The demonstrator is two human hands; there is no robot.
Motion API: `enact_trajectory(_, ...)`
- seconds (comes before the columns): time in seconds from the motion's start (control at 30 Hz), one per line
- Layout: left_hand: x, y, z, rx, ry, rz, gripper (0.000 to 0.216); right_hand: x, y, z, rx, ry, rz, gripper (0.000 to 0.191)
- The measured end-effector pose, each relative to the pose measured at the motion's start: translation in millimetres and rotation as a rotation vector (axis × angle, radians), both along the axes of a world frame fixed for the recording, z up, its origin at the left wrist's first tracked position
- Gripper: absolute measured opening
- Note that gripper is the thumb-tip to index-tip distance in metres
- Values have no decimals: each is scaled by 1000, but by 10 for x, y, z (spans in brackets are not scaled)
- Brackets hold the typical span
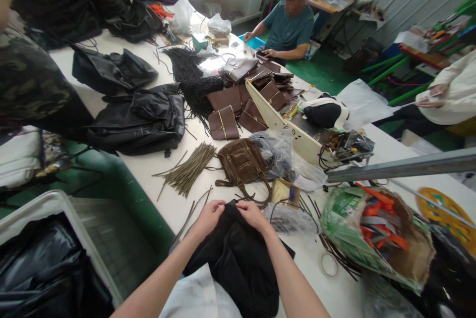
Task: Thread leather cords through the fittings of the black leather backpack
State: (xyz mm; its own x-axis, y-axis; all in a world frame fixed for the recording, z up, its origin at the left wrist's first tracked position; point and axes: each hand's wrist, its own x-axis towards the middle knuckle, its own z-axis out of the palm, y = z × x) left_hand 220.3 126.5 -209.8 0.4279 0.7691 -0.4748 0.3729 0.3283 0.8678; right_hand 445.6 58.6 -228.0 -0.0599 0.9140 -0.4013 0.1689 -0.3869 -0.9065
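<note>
A piece of black fabric [241,258], perhaps a bag part or lining, hangs over the table's near edge and my lap. My left hand [212,215] pinches its top edge on the left. On the right, my right hand [252,213] is closed on the same edge, a short way from the other hand. Just beyond my hands lies a small brown handbag [241,162] with looped handles. A bundle of olive-brown cords [191,167] rests to its left.
Black bags [145,117] lie at left, brown leather pouches [225,122] in the middle. A green sack [345,229] of orange scraps stands right, below a metal bar [401,165]. A plastic bin [55,199] sits lower left. A seated person [290,26] works across the table [139,174].
</note>
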Motion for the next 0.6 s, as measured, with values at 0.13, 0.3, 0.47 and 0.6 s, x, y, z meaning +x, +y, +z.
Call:
enact_trajectory(0.13,-38,-31,20,-1,-8,21,41,-18,14,100,60,15,12,36)
enact_trajectory(0.3,-87,-69,8,2,-10,47,40,-100,-52,106,18,71,-36,39)
enact_trajectory(0.47,-87,-119,4,43,6,43,38,-202,-157,-68,-226,261,-256,53)
enact_trajectory(0.6,-79,-161,36,33,-37,60,37,-205,-211,-92,-290,273,-307,57)
